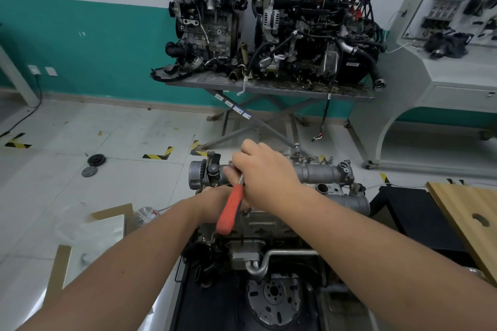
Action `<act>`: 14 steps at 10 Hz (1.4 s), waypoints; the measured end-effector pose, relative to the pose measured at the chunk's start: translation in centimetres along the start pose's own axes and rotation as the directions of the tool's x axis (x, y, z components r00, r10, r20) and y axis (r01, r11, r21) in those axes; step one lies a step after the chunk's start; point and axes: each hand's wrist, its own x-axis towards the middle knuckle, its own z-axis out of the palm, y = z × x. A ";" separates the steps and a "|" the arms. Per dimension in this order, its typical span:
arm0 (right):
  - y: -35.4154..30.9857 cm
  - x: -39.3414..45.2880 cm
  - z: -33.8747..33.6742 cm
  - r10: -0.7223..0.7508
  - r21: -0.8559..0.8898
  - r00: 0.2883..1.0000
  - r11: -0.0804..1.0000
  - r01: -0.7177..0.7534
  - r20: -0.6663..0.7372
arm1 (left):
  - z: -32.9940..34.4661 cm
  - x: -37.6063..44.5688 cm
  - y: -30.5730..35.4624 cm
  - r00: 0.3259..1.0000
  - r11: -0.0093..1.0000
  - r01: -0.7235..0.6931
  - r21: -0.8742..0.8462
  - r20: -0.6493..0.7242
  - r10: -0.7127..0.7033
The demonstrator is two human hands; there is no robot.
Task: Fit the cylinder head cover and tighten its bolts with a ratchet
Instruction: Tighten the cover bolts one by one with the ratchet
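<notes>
Right hand (pixel 265 169) gripping ratchet (pixel 231 203) near head, red handle angling down-left. Left hand (pixel 215 200) lying under handle, mostly hidden; cannot tell its grasp. Cylinder head cover (pixel 320 173) sitting atop engine (pixel 258 231), in place. Bolt and socket hidden under right hand. Advice: keeping socket square on bolt, steadying head, swinging handle in short strokes, tightening evenly.

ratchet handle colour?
Orange-red grip on the ratchet handle, metal shank above it; the head view shows it clearly.
</notes>
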 end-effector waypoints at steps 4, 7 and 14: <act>-2.1 0.9 -0.3 0.210 -0.193 0.972 0.963 -0.186 0.110 | -0.4 -2.6 1.3 0.974 0.975 -0.204 -0.091 -0.116 0.193; -1.1 -2.2 3.7 0.528 0.944 0.849 0.289 -0.161 -0.016 | -1.2 -2.9 2.4 0.985 0.986 -0.169 -0.007 -0.011 0.169; -0.3 3.0 1.5 0.597 0.783 0.509 -0.437 -0.442 0.620 | -1.4 -3.5 2.9 0.983 0.984 -0.175 -0.025 -0.053 0.173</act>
